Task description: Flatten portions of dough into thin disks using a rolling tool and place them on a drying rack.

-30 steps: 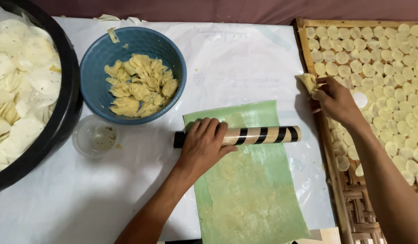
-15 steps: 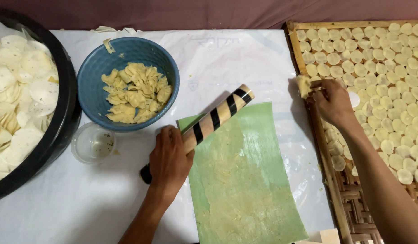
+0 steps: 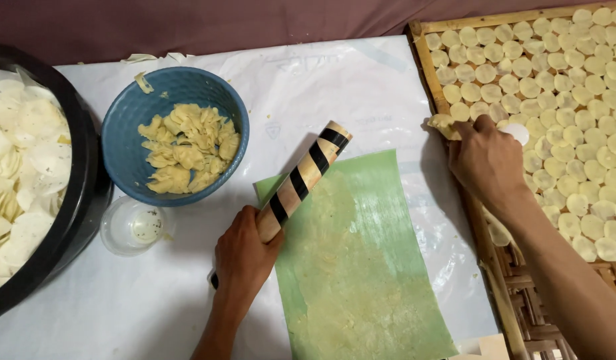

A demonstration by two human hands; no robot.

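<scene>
My left hand grips the near end of a tan rolling pin with black stripes, which lies slanted along the left edge of a green sheet smeared with thin dough. At the left rim of a woven bamboo tray, my right hand holds a small piece of pale dough. The tray is covered with several small round dough discs.
A blue bowl holds yellow dough scraps. A large black basin at far left contains white slices. A small clear cup stands below the bowl. White plastic sheeting covers the work surface.
The rolling pin swung from lying across the green sheet to slanting along its left edge, my left hand sliding to its near end. My right hand stayed at the tray's rim.
</scene>
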